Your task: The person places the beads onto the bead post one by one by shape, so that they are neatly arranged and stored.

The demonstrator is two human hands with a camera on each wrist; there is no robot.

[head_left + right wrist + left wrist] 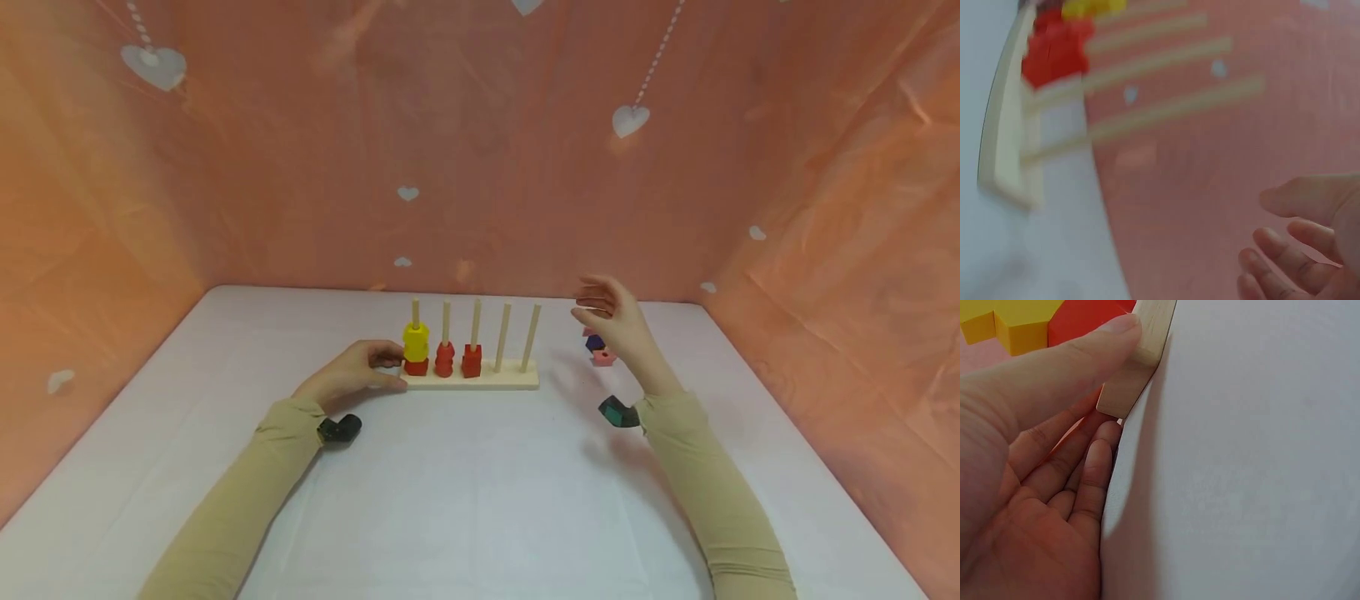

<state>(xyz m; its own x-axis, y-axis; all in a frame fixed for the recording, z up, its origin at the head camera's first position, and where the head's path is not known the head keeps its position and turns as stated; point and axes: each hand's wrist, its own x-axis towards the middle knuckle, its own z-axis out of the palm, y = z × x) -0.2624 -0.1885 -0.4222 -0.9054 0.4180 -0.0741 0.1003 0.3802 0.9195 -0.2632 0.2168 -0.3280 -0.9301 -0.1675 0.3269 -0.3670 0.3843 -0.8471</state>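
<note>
A wooden peg stand (510, 383) with several upright pegs stands on the table. Its leftmost peg carries yellow blocks (416, 342) above a red block (416, 367); the two pegs beside it hold red blocks (445, 360). The two pegs on the right are bare. My left hand (362, 367) grips the stand's left end, thumb along the front side and fingers behind, as the left wrist view shows. My right hand (611, 312) is raised right of the stand with fingers loosely bent and nothing in it. Pink blocks (603, 358) and a dark blue block (595, 343) lie partly hidden below it.
The white-covered table (465, 500) spreads in front of the stand. An orange-pink cloth (480, 150) with white hearts encloses the back and sides. A dark device (341, 429) is strapped at the left wrist, another (618, 412) at the right.
</note>
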